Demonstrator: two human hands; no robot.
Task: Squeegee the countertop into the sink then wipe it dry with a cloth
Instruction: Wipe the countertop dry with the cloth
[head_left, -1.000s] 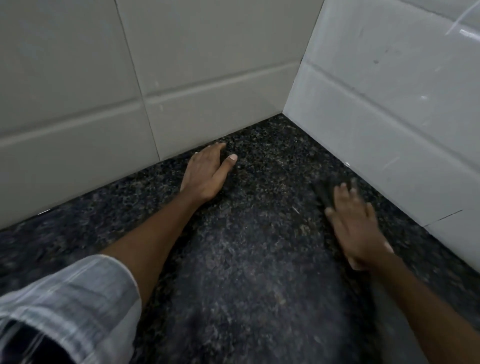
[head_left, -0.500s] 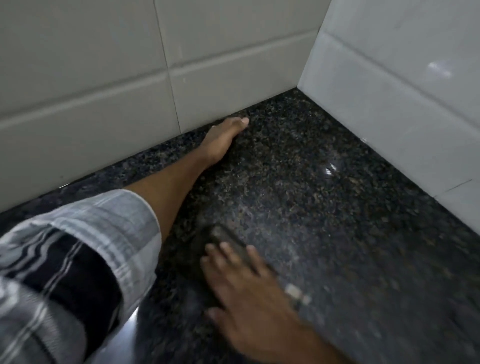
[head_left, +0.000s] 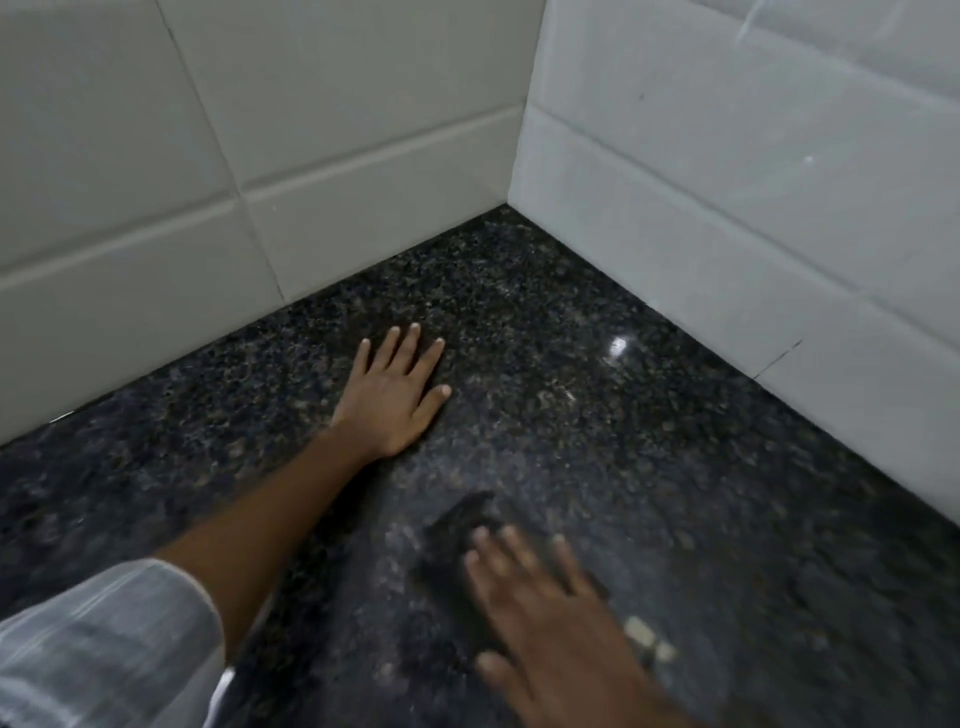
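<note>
From my head camera: my left hand (head_left: 388, 396) lay flat and empty, fingers spread, on the dark granite tabletop (head_left: 649, 441), while my right hand (head_left: 550, 618) pressed open-palmed on a dark cloth (head_left: 452, 545). I judged the drying wipe underway. Sink and squeegee were out of frame; blur hid any remaining wetness.

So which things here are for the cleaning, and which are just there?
For the job:
- granite countertop, being wiped
- dark cloth, under the right hand
- left hand, flat on the counter

Just there:
- tiled walls
- striped sleeve
- small pale thing by the right hand, too blurred to name

No sink or squeegee in view.
</note>
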